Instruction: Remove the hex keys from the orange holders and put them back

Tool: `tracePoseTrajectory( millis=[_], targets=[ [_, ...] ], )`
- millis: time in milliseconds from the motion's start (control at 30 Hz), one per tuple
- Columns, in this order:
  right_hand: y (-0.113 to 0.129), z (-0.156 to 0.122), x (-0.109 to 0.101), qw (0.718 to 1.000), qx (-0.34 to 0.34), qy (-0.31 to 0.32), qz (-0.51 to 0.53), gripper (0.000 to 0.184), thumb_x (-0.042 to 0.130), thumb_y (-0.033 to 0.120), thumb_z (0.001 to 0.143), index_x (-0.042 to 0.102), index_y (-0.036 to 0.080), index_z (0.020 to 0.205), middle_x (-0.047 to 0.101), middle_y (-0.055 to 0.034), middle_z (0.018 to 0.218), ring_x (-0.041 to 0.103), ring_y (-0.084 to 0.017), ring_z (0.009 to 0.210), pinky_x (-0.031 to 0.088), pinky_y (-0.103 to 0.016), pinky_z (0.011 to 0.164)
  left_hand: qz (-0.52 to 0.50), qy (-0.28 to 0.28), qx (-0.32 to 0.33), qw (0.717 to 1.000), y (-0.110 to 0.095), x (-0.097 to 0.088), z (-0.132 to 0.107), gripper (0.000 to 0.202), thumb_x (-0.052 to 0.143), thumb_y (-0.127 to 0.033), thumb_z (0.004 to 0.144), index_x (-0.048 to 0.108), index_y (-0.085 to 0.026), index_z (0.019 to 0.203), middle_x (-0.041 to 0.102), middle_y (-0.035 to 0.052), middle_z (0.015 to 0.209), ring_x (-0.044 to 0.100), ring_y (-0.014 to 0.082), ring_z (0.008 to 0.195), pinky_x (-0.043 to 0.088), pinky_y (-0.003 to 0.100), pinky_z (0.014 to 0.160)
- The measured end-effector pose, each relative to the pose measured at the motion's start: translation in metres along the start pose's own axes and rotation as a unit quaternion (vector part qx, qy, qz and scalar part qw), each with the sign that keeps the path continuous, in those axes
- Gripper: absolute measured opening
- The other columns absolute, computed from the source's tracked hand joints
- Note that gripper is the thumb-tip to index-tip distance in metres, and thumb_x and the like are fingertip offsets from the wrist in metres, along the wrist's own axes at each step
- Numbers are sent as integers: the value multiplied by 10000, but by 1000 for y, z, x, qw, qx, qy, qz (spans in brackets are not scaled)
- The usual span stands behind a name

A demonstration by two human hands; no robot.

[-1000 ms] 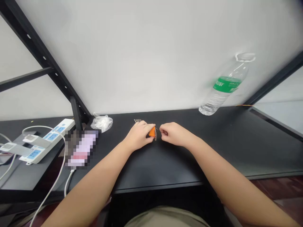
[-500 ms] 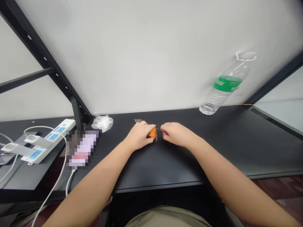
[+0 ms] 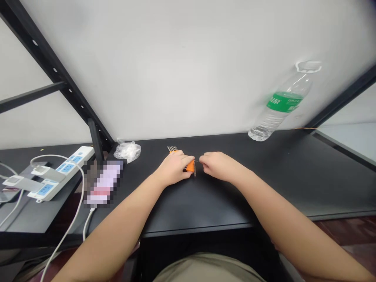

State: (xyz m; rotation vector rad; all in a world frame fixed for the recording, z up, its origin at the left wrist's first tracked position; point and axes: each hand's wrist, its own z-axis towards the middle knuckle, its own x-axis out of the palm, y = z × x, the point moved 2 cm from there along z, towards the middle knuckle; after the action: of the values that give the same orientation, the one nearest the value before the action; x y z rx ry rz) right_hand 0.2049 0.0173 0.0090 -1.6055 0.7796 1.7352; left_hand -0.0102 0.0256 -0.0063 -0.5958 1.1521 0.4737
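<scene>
My left hand (image 3: 176, 166) is closed around an orange hex key holder (image 3: 190, 167) on the black tabletop. Several metal keys (image 3: 172, 149) stick out in a row past its far left side, and short metal ends show at its right side. The fingers cover much of the holder. To the right of it, my right hand (image 3: 213, 162) is closed in a pinch on a thin metal hex key (image 3: 196, 161), which points left toward the holder. Whether its tip touches the holder is too small to tell.
A crumpled clear plastic bag (image 3: 128, 151) lies left of the hands, near a pixelated phone (image 3: 104, 182) on a white cable. Farther left is a power strip (image 3: 63, 172). A large bottle with a green label (image 3: 284, 102) stands by the wall at right. Black metal posts (image 3: 55, 74) frame the table.
My left hand has turned slightly, so more orange shows at the holder's far left side. My right hand stays nearly in place. The view has shifted a little.
</scene>
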Motion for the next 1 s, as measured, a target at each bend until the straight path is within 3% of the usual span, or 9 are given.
tracePoseTrajectory(
  millis=[467,667,833,1000],
  targets=[
    [4,-1,-2,999,-2,32,-18,75,590,153,889,603,192,826,596,-42,802,501,-164,656,290,-313,614,-25,16,9,1000,0,2,0,415,690,-271,837,643,-246,1249,713,46,969,585,249,920,454,385,839],
    [7,-1,-3,999,-1,49,-15,88,579,126,884,615,185,830,603,-54,802,518,-167,664,292,-313,614,-32,28,26,999,-5,-3,0,255,685,-277,839,674,-238,1091,694,36,884,563,231,864,438,352,773],
    [6,0,-2,1000,-8,3,25,99,582,126,894,606,187,820,620,-51,817,548,-168,694,345,-302,644,-40,28,32,998,-8,-7,0,331,677,-248,842,658,-235,1172,707,37,937,561,225,871,432,352,790],
    [10,5,-4,985,-27,-85,149,148,523,162,974,649,194,903,668,-49,895,605,-172,783,438,-295,722,-35,9,21,999,-10,-8,1,126,685,-279,850,637,-213,947,687,26,880,559,219,875,421,355,799]
  ],
)
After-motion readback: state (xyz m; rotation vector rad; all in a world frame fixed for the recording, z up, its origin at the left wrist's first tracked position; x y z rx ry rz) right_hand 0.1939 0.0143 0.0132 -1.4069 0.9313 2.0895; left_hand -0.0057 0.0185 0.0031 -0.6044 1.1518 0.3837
